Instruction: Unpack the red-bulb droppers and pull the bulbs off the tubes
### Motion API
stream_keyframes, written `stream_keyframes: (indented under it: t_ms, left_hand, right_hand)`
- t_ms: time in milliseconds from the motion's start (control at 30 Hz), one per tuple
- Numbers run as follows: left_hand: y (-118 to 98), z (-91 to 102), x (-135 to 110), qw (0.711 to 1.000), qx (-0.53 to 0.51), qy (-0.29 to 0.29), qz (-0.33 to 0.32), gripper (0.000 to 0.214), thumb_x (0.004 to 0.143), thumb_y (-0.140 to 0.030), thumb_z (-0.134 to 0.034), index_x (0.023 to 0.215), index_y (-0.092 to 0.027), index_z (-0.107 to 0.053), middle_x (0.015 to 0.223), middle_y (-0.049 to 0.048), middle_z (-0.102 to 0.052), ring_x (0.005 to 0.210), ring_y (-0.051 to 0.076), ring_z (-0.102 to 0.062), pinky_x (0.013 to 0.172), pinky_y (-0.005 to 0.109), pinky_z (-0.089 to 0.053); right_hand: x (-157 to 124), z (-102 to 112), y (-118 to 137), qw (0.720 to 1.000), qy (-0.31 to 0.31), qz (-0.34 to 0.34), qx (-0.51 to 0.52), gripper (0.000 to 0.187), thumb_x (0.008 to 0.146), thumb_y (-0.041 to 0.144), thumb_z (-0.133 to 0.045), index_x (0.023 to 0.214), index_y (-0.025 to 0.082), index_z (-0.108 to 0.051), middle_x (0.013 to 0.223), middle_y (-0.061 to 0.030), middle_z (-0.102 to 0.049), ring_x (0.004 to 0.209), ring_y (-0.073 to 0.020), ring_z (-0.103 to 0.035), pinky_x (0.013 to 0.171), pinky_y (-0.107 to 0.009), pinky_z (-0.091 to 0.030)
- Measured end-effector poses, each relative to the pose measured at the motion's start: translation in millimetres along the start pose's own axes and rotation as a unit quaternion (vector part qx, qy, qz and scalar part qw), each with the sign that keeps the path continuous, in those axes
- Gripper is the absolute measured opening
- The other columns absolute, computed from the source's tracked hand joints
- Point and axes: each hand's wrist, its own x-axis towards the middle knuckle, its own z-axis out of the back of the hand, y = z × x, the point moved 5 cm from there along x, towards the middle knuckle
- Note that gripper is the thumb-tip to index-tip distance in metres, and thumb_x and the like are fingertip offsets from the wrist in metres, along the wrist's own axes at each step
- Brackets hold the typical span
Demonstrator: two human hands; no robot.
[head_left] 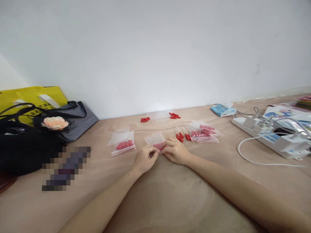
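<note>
My left hand [145,157] and my right hand [175,150] meet at the near edge of a small clear zip bag [155,139] with red-tipped droppers in it. Both hands pinch that edge, fingers curled. To the left lies a filled bag of droppers [123,145] on top of another clear bag. A few loose droppers [181,134] lie just beyond my right hand, beside a pile of filled bags [205,132]. Farther back sit red rubber caps [145,119] and clear tubes [162,115] with more red caps [174,115].
A black bag [21,149], a striped bag with a fabric rose [73,124] and a yellow bag [31,97] stand at the left. A white power strip with plugs and cable [272,137], a tissue pack [223,110] and printed papers [282,111] lie at the right. A wall rises behind.
</note>
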Motion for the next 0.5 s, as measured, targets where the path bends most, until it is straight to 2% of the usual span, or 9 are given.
stream_keyframes:
  t_ms: [167, 500]
  left_hand:
    - [2.6, -3.5, -0.3, 1.000, -0.005, 0.014, -0.001, 0.014, 0.074, -0.019, -0.052, 0.065, -0.017, -0.062, 0.062, -0.0007, -0.058, 0.058, 0.010, -0.050, 0.056, 0.022, -0.038]
    - [-2.4, 2.4, -3.0, 0.999, 0.022, -0.032, 0.011, 0.015, 0.073, -0.017, -0.049, 0.061, -0.016, -0.056, 0.059, 0.0000, -0.056, 0.058, 0.012, -0.050, 0.057, 0.023, -0.038]
  right_hand:
    - [2.4, 0.3, 1.1, 1.000, 0.021, -0.005, 0.002, 0.013, 0.077, 0.016, -0.051, 0.072, 0.019, -0.062, 0.082, -0.0027, -0.061, 0.078, -0.0147, -0.047, 0.070, -0.029, -0.034]
    - [9.4, -6.9, 4.7, 0.997, 0.058, -0.037, -0.020, 0.012, 0.074, 0.011, -0.052, 0.069, 0.019, -0.059, 0.085, -0.0017, -0.061, 0.085, -0.0147, -0.047, 0.073, -0.031, -0.029]
